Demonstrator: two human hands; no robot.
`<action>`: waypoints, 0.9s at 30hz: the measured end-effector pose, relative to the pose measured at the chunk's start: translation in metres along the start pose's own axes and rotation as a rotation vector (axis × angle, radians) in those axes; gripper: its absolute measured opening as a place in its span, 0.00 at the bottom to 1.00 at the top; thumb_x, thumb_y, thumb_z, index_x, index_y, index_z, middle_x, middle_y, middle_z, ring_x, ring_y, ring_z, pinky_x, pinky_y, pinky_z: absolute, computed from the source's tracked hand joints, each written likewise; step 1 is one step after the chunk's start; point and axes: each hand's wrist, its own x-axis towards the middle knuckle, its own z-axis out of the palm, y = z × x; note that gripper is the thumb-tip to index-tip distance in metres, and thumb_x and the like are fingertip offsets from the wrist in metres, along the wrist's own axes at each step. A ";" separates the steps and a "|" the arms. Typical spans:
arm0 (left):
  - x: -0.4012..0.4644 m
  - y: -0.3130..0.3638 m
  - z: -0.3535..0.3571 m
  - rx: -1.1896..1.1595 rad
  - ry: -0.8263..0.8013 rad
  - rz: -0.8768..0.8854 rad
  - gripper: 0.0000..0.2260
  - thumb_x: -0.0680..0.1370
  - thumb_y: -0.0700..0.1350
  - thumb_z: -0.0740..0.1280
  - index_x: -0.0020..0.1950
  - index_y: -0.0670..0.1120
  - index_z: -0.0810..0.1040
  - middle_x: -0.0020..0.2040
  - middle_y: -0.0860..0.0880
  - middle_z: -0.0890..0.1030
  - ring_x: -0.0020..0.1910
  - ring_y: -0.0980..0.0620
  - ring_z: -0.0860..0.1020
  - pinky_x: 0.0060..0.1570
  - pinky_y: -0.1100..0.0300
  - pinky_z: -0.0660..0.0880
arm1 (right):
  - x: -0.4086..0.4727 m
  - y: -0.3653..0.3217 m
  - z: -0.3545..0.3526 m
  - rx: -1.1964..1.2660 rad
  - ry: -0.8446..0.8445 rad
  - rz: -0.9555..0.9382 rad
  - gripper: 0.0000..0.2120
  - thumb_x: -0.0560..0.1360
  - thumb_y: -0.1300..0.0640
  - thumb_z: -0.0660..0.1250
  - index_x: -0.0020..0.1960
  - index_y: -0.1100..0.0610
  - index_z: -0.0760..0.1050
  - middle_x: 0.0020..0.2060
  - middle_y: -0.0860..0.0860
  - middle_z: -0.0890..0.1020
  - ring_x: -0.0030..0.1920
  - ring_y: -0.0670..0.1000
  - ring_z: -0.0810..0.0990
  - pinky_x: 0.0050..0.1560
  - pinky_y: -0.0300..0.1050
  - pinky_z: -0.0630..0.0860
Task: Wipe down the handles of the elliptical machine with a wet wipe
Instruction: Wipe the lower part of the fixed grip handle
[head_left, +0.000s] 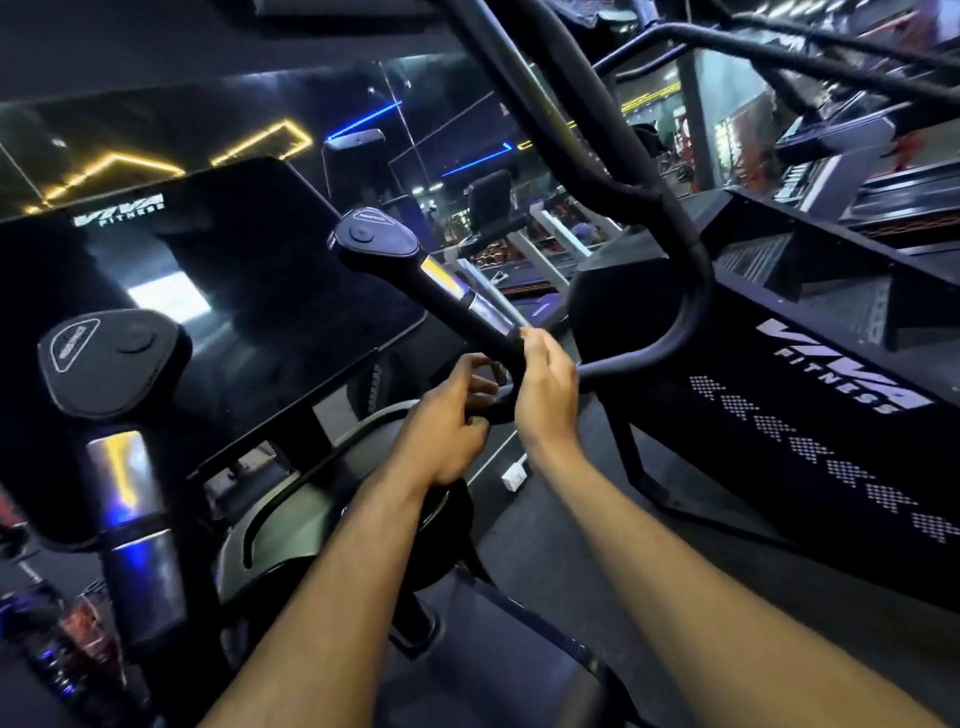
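Observation:
The elliptical's right inner handle (457, 296) is black with silver sensor plates and a rounded button cap, and slants down toward my hands. My right hand (545, 384) grips its lower end, fingertips pinched against it, where a pale sliver shows. Whether that sliver is the wet wipe I cannot tell. My left hand (447, 431) is just beside it, fingers curled round the dark curved bar (498, 408) under the handle. The left inner handle (122, 467) stands untouched at the left. The tall curved moving arm (670, 223) loops behind my right hand.
The dark console screen (234, 270) marked VIVA FITNESS fills the middle left. A black stair machine (831, 395) with the same logo stands close on the right. A small white box (514, 475) lies on the floor. Other gym machines and lights are behind.

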 end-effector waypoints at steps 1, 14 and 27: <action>0.001 -0.001 0.000 0.000 0.007 0.000 0.30 0.73 0.32 0.63 0.71 0.55 0.68 0.60 0.55 0.82 0.58 0.60 0.82 0.52 0.56 0.79 | 0.011 -0.002 0.003 0.032 0.013 0.073 0.16 0.80 0.48 0.56 0.38 0.49 0.77 0.37 0.50 0.82 0.40 0.47 0.81 0.46 0.54 0.78; 0.001 -0.002 -0.001 -0.057 0.051 0.040 0.20 0.70 0.60 0.64 0.61 0.58 0.70 0.52 0.62 0.78 0.49 0.72 0.77 0.54 0.64 0.75 | -0.014 0.008 0.029 -0.336 0.109 -0.355 0.29 0.80 0.44 0.54 0.76 0.58 0.65 0.68 0.52 0.72 0.68 0.49 0.69 0.71 0.48 0.64; -0.001 -0.001 0.000 -0.005 0.063 0.000 0.29 0.77 0.29 0.66 0.74 0.50 0.68 0.53 0.56 0.79 0.43 0.74 0.77 0.43 0.76 0.71 | 0.001 -0.008 0.022 -0.328 0.074 -0.241 0.22 0.81 0.41 0.49 0.55 0.54 0.76 0.51 0.50 0.80 0.55 0.55 0.76 0.56 0.52 0.70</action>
